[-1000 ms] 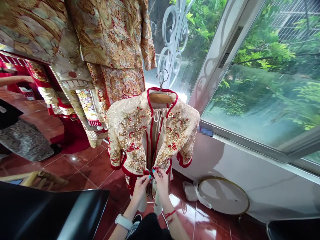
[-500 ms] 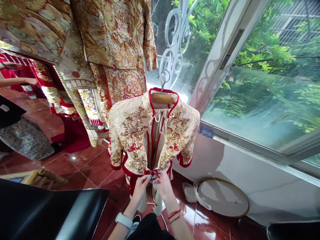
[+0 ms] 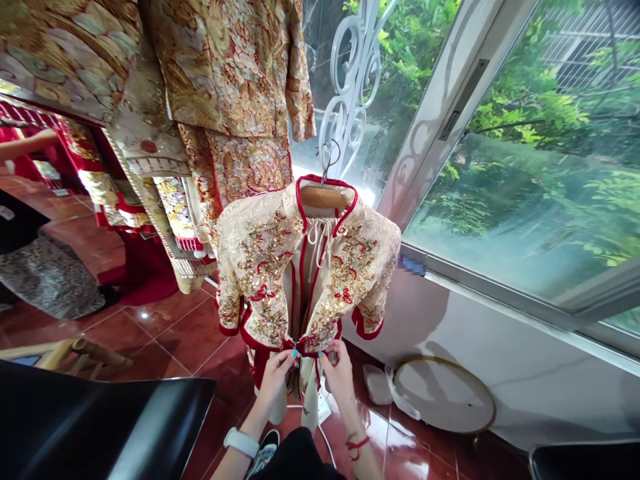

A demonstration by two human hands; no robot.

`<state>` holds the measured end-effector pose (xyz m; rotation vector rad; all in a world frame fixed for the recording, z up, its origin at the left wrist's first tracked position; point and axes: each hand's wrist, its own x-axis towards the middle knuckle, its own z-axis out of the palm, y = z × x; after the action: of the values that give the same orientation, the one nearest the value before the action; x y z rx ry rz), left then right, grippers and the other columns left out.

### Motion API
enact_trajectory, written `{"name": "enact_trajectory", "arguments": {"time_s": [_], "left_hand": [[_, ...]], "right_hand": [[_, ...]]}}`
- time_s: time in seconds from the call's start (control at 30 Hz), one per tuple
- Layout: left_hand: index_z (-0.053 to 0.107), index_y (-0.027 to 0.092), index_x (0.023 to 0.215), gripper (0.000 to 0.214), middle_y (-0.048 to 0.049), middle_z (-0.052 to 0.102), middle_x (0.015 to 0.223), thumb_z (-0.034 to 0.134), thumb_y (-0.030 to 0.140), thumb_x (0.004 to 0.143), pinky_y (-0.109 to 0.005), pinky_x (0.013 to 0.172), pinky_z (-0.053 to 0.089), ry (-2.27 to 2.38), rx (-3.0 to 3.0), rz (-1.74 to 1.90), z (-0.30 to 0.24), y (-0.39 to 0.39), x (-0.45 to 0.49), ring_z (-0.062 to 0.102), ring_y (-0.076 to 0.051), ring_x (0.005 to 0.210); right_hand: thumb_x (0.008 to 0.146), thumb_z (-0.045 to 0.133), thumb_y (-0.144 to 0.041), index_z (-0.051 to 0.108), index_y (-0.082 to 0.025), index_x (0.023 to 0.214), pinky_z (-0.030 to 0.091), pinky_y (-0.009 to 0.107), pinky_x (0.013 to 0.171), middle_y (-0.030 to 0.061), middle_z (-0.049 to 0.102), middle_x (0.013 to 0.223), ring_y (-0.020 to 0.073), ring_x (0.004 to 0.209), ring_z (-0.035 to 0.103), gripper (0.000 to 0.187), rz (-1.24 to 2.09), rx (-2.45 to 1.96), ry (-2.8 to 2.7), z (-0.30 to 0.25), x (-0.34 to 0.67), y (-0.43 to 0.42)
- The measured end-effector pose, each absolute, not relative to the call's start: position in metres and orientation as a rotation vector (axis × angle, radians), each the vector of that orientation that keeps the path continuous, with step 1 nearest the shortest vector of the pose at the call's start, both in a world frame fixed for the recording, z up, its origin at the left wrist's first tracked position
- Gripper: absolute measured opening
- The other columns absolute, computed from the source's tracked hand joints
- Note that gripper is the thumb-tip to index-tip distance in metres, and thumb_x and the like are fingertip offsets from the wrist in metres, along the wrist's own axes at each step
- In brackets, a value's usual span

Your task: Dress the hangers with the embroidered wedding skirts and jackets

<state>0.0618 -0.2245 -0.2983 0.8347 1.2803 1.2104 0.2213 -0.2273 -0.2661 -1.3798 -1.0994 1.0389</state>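
A cream jacket (image 3: 265,260) with gold sequins and red trim hangs in front of me on a wooden hanger (image 3: 325,197). Its front gapes in the middle and meets near the bottom hem. My left hand (image 3: 277,370) pinches the red-edged hem just left of the front opening. To the right of the opening, my right hand (image 3: 339,367) grips the same hem between thumb and fingers. White ties (image 3: 320,240) dangle inside the neck. Whatever small fastening lies between my hands is too small to make out.
Gold embroidered garments (image 3: 225,73) hang at the left and back. A white scrolled metal stand (image 3: 345,87) rises by the window (image 3: 525,187). A round tabletop (image 3: 445,393) leans low at the wall. A glossy black surface (image 3: 100,427) fills the lower left; another person's arm (image 3: 30,143) shows far left.
My hands were close together at the front opening; now they are apart. The right hand has shifted right along the hem. The other person's arm has moved left.
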Motion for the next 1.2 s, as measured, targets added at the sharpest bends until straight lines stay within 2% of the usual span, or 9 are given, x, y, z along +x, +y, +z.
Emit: {"name": "enact_trajectory", "arguments": {"time_s": [0.07,0.27,0.4,0.53,0.73,0.87,0.97,1.07,1.2], "left_hand": [[0.075,0.014,0.072,0.054,-0.0034,0.064,0.062,0.078,0.064,0.051,-0.029,0.064,0.043,1.277,0.842,1.202,-0.3,-0.224,0.062,0.052,-0.015,0.061],[0.075,0.014,0.069,0.054,-0.0031,0.063,0.06,0.076,0.065,0.052,-0.028,0.061,0.04,1.268,0.882,1.192,-0.301,-0.223,0.062,0.05,-0.015,0.06],[0.073,0.014,0.067,0.053,-0.0017,0.06,0.057,0.074,0.066,0.055,-0.027,0.059,0.038,1.278,0.91,1.19,-0.301,-0.224,0.06,0.048,-0.015,0.058],[0.072,0.014,0.068,0.052,-0.0007,0.058,0.055,0.071,0.065,0.058,-0.028,0.06,0.039,1.303,0.952,1.181,-0.3,-0.224,0.058,0.048,-0.015,0.057],[0.07,0.015,0.066,0.05,-0.0008,0.058,0.055,0.065,0.065,0.065,-0.029,0.062,0.041,1.321,1.071,1.158,-0.295,-0.227,0.061,0.051,-0.017,0.059],[0.07,0.015,0.069,0.054,-0.0022,0.061,0.058,0.059,0.068,0.069,-0.03,0.063,0.044,1.356,1.133,1.163,-0.296,-0.228,0.062,0.054,-0.018,0.06],[0.072,0.015,0.073,0.054,-0.0029,0.062,0.057,0.055,0.066,0.073,-0.031,0.063,0.046,1.401,1.182,1.162,-0.295,-0.227,0.061,0.056,-0.019,0.059],[0.073,0.016,0.078,0.046,-0.005,0.067,0.064,0.055,0.058,0.076,-0.033,0.067,0.049,1.447,1.261,1.147,-0.288,-0.227,0.057,0.06,-0.021,0.064],[0.073,0.019,0.08,0.032,-0.0098,0.075,0.086,0.055,0.046,0.079,-0.036,0.082,0.05,1.481,1.389,1.117,-0.277,-0.228,0.052,0.067,-0.026,0.082]], "right_hand": [[0.075,0.064,-0.031,0.064,-0.019,0.081,0.046,0.027,0.061,0.0025,0.066,0.074,0.0176,0.065,0.06,0.014,1.07,-1.412,-1.166,-0.259,0.204,-0.227],[0.08,0.057,-0.03,0.067,-0.021,0.074,0.045,0.031,0.069,0.0049,0.07,0.075,0.0206,0.07,0.063,0.015,0.933,-1.528,-1.274,-0.242,0.173,-0.218],[0.077,0.054,-0.025,0.064,-0.02,0.07,0.044,0.028,0.065,0.0029,0.068,0.069,0.0186,0.065,0.06,0.014,0.988,-1.417,-1.325,-0.243,0.186,-0.221],[0.071,0.061,-0.022,0.061,-0.02,0.06,0.039,0.029,0.059,0.0049,0.067,0.064,0.0209,0.062,0.06,0.011,0.832,-1.755,-1.524,-0.237,0.207,-0.224],[0.08,0.059,-0.023,0.069,-0.016,0.082,0.044,0.031,0.067,0.0149,0.073,0.087,0.0267,0.081,0.069,0.013,0.526,-2.147,-1.807,-0.237,0.222,-0.208],[0.077,0.057,-0.013,0.066,-0.017,0.103,0.047,0.029,0.077,0.0129,0.07,0.104,0.0251,0.096,0.068,0.028,0.613,-2.047,-1.775,-0.256,0.23,-0.21],[0.073,0.06,-0.016,0.059,-0.018,0.111,0.048,0.029,0.078,0.0114,0.067,0.11,0.0247,0.098,0.066,0.038,0.682,-1.829,-1.573,-0.267,0.227,-0.228],[0.077,0.057,-0.021,0.056,-0.02,0.106,0.049,0.029,0.077,0.0057,0.067,0.096,0.021,0.086,0.064,0.029,0.784,-1.602,-1.378,-0.269,0.211,-0.242],[0.085,0.051,-0.035,0.063,-0.02,0.089,0.048,0.03,0.075,0.0036,0.068,0.083,0.0196,0.078,0.064,0.019,1.066,-1.409,-1.294,-0.27,0.187,-0.233]]}}
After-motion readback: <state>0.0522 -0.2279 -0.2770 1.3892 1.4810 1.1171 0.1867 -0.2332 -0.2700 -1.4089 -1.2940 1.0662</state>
